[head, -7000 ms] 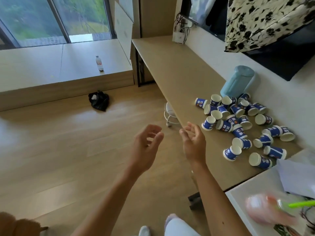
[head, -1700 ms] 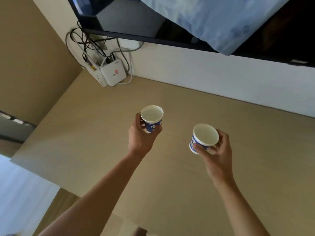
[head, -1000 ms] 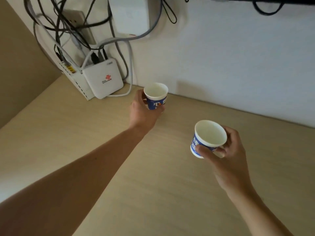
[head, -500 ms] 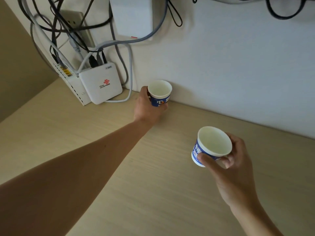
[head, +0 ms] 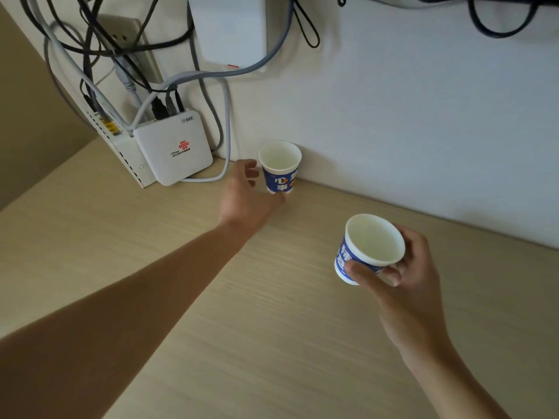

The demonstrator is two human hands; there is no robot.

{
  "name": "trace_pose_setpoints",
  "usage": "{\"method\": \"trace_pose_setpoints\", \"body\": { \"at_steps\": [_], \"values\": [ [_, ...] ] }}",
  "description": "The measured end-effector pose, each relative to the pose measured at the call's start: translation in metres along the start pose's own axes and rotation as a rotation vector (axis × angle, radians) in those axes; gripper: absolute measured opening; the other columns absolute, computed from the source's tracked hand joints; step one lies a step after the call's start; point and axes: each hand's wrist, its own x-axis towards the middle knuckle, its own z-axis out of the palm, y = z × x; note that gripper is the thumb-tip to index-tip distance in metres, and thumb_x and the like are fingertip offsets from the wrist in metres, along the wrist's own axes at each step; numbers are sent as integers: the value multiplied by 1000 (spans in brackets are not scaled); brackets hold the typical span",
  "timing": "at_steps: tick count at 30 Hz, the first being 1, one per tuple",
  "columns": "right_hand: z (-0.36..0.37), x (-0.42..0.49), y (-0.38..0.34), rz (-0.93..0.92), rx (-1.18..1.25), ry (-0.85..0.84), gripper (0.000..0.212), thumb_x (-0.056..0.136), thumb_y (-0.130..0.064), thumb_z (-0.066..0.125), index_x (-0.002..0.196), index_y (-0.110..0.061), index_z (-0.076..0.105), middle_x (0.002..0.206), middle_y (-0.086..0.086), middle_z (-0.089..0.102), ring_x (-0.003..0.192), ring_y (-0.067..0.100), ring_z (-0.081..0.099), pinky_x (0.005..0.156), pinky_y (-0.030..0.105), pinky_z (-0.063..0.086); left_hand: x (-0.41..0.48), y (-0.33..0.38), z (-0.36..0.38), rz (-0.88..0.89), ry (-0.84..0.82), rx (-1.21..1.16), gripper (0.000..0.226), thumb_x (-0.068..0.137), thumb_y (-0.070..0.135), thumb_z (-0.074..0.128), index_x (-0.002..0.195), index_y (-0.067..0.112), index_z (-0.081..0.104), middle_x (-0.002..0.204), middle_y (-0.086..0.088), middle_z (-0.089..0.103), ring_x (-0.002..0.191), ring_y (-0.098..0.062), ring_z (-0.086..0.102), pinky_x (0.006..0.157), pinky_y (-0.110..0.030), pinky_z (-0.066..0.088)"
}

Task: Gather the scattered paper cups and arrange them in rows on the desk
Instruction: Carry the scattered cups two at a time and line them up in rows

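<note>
A blue-and-white paper cup stands upright on the light wooden desk, close against the white wall. My left hand is just left of and below it, fingers loosened and apart, the thumb lying by the cup's base. My right hand holds a second blue-and-white cup above the desk to the right, mouth up and tilted a little, pinched between thumb and fingers. No other cups are in view.
A white router box leans at the desk's back left with a second white unit behind it. Grey and black cables hang down to them from a wall socket. A white wall box sits above.
My left hand has set its cup down by the wall and its fingers have loosened from it. My right hand has kept its cup and drifted slightly lower right.
</note>
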Motion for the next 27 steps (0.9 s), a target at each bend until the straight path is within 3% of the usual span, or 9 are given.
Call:
{"method": "trace_pose_setpoints", "body": {
  "at_steps": [3, 6, 11, 15, 21, 27],
  "values": [
    [7, 11, -2, 0, -14, 15, 65, 57, -31, 87, 115, -36, 58, 114, -14, 69, 104, 7, 70, 81, 21, 57, -31, -6, -20, 31, 2, 27, 74, 69, 25, 90, 132, 19, 51, 119, 5, 64, 106, -15, 61, 88, -33, 52],
    [19, 29, 0, 18, -3, 35, 63, 59, -18, 84, 112, -37, 57, 111, -13, 70, 101, 6, 70, 83, 24, 56, -62, -10, -39, 42, -27, 22, 67, 70, 28, 89, 127, 26, 54, 112, 12, 66, 103, -7, 63, 80, -27, 51],
    [41, 56, 5, 25, -54, 44, 63, 59, -19, 85, 111, -36, 54, 108, -16, 67, 94, -1, 68, 74, 14, 52, -96, -6, -53, 33, -58, -40, 52, 74, 27, 87, 118, 29, 60, 106, 15, 70, 99, 0, 65, 82, -31, 54],
    [57, 73, 7, 13, -139, 53, 66, 67, -6, 88, 117, -29, 51, 106, -20, 64, 90, -4, 67, 73, 13, 51, -110, -3, -57, 24, -89, -92, 47, 75, 27, 85, 115, 30, 62, 105, 16, 72, 99, 0, 66, 83, -31, 55],
    [73, 86, 10, 11, -225, 71, 64, 71, -10, 88, 117, -28, 48, 102, -25, 60, 87, -15, 60, 73, 9, 49, -114, 1, -65, -5, -105, -179, 47, 68, 38, 81, 112, 32, 64, 102, 17, 73, 99, -1, 67, 84, -38, 57],
    [82, 93, 8, 9, -259, 115, 62, 72, -10, 86, 122, -21, 51, 104, -22, 61, 92, -8, 61, 74, 6, 48, -113, 0, -73, -17, -135, -209, 44, 68, 41, 78, 109, 33, 65, 102, 18, 73, 99, -2, 68, 85, -39, 57]
  ]
}}
